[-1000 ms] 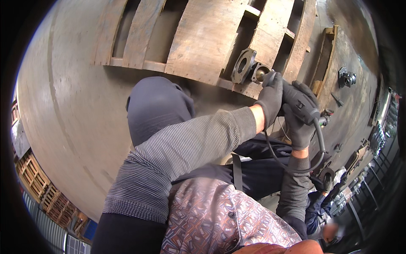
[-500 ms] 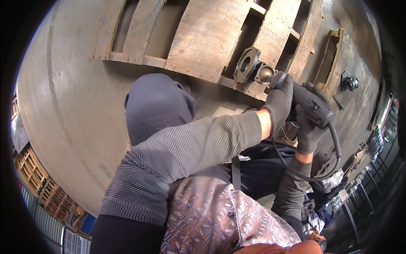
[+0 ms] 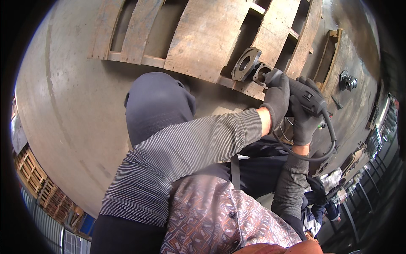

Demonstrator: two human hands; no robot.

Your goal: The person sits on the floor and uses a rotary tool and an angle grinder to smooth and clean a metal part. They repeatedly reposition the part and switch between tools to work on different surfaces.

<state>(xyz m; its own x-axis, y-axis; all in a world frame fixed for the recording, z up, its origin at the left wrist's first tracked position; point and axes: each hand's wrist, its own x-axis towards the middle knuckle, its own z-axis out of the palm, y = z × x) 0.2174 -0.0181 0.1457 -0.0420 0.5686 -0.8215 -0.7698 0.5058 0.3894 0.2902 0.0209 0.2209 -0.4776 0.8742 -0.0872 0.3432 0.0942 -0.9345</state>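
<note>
Both my gloved hands are closed round a dark handheld straight grinder (image 3: pixel 311 98). My left hand (image 3: pixel 277 100) wraps its front, near the nose. My right hand (image 3: pixel 305 122) grips the rear body, close to where the black cord (image 3: pixel 333 131) leaves it. The grinder's nose points left into the bore of a small metal housing with a square flange (image 3: pixel 259 77); its tip is hidden in there. Touching or just beside that housing, a larger metal flange ring (image 3: pixel 246 64) stands tilted on the edge of a wooden pallet (image 3: pixel 207 38).
Another metal fitting (image 3: pixel 349 81) lies on the floor to the right, with a small dark tool (image 3: pixel 337 102) near it. A second wooden frame (image 3: pixel 330 63) stands beyond my hands. My bent knee (image 3: pixel 158 106) is left of the work. Stacked pallets (image 3: pixel 36 175) are at far left.
The grinder has moved slightly left with both hands, and its nose now covers more of the housing's bore. Its rear end and cord have shifted left and up a little.
</note>
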